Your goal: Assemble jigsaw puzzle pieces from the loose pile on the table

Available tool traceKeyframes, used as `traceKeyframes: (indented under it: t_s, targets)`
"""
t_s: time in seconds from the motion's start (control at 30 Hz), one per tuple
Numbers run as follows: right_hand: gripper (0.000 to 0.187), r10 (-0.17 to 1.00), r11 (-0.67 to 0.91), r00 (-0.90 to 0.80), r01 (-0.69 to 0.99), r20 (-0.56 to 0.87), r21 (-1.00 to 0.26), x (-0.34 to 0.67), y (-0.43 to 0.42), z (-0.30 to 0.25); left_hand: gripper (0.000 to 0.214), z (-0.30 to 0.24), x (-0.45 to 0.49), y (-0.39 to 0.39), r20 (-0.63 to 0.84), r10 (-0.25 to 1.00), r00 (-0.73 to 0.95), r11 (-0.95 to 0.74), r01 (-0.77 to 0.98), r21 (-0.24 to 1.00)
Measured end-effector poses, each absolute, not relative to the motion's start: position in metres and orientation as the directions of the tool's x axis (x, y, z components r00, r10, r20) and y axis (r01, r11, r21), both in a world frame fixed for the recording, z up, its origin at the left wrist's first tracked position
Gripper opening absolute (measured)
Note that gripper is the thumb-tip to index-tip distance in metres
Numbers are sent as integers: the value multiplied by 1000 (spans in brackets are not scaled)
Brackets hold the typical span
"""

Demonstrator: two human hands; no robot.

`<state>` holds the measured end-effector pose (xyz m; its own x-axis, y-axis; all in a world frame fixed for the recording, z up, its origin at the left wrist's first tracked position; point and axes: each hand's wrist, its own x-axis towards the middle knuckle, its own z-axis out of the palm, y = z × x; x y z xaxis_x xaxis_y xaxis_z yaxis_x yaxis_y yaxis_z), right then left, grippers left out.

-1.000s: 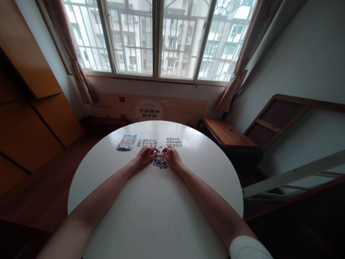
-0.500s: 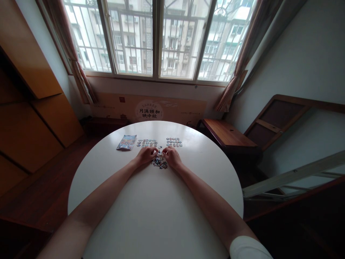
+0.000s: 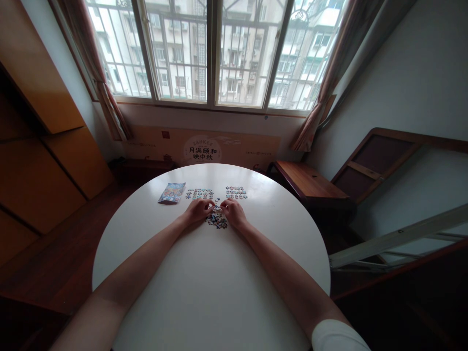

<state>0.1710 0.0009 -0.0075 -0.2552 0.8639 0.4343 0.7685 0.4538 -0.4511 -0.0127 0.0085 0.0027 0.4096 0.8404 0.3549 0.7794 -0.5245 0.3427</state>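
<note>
A small heap of mixed-colour jigsaw pieces point(image 3: 217, 222) lies on the white round table point(image 3: 215, 282), between my two hands. My left hand point(image 3: 199, 210) rests at the heap's left side, thumb and fingers pinched together on a jigsaw piece, most of which the fingertips hide. Opposite it, my right hand point(image 3: 233, 211) is curled at the upper right of the heap, its fingertips closed on another piece, too small to see clearly. Behind my left hand, pieces are spread in rows point(image 3: 200, 192); a second group of rows point(image 3: 237, 193) lies behind my right hand.
A colourful printed packet point(image 3: 171, 193) lies left of the rows. Beyond the table stand a wooden bench point(image 3: 310, 180) at the right and a low dark red box point(image 3: 142, 169) at the left, below the barred window point(image 3: 241, 58). A metal frame point(image 3: 398, 239) leans at the right.
</note>
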Motion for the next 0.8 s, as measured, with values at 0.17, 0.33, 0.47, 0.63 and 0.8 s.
traceKeyframes:
  t_s: [0.17, 0.33, 0.47, 0.63, 0.8]
  targets:
    - [12, 857, 462, -258, 767, 445, -445, 171, 1, -8, 27, 0, -13, 11, 382, 836, 395, -521, 789, 326]
    - [13, 866, 449, -249, 768, 434, -456, 171, 1, -8, 26, -2, -14, 12, 388, 836, 387, -520, 783, 341]
    - [13, 862, 456, -249, 761, 442, -461, 171, 0, -8, 26, -2, -14, 12, 379, 839, 390, -521, 777, 354]
    - [13, 866, 450, -245, 761, 436, -467, 171, 0, -7, 27, -2, -14, 13, 380, 839, 389, -523, 769, 369]
    - [12, 858, 462, -249, 756, 449, -464, 171, 3, -11, 26, -2, -14, 14, 376, 840, 393, -524, 767, 370]
